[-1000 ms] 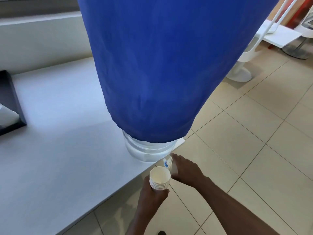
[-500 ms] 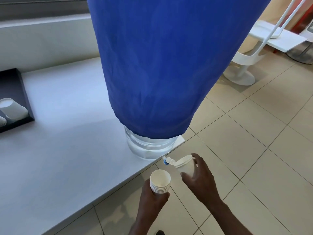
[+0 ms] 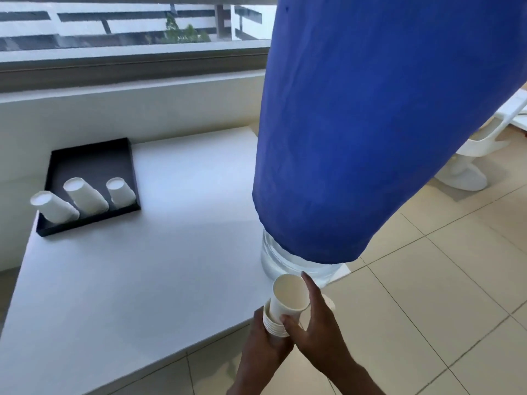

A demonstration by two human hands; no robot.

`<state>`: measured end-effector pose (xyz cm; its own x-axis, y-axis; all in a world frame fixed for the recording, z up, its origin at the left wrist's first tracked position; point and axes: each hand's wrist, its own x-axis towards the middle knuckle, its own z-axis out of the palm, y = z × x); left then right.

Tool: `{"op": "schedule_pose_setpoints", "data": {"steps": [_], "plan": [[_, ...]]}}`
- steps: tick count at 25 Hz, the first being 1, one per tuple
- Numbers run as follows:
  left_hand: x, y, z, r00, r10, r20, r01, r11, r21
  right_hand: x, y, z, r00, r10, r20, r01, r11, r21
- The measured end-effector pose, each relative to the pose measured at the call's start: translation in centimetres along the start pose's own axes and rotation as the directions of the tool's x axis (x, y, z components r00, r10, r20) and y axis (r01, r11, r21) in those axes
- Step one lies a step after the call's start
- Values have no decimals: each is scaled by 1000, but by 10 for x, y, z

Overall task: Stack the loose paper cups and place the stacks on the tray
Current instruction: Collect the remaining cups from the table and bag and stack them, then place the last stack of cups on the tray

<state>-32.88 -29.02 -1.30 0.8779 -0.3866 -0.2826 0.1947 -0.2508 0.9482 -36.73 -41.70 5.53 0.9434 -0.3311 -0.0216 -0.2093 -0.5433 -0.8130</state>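
Observation:
My left hand grips a stack of white paper cups by its base, off the table's near right corner. My right hand holds a single white paper cup whose bottom sits in the top of that stack, tilted slightly. A black tray lies at the far left of the white table. Three stacks of white cups stand upside down along the tray's near edge.
A big water bottle under a blue cloth cover stands on the table's right corner, just behind my hands. Tiled floor spreads to the right, with a white chair beyond. A window ledge runs behind the table.
My right hand took a loose cup from beside the bottle and brought it left onto the stack in my left hand. The view swung left, showing the tray.

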Motion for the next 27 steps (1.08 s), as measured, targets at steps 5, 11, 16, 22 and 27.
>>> {"op": "schedule_pose_setpoints", "data": {"steps": [5, 11, 16, 22, 27], "plan": [[8, 16, -43, 986, 87, -143, -81, 996, 46, 26, -23, 24, 952, -175, 252, 242, 934, -265], [16, 18, -90, 961, 41, -273, -47, 999, -12, 57, -46, 46, 804, -415, 425, 566, 752, -338], [24, 31, -125, 932, 30, -360, -58, 996, -68, 85, -59, 70, 716, -534, 450, 686, 656, -315], [44, 36, -179, 903, 39, -428, -105, 986, -131, 130, -94, 115, 635, -639, 434, 769, 572, -284], [78, 46, -248, 893, 84, -442, -154, 980, -125, 186, -134, 161, 595, -680, 428, 802, 541, -255]]}}
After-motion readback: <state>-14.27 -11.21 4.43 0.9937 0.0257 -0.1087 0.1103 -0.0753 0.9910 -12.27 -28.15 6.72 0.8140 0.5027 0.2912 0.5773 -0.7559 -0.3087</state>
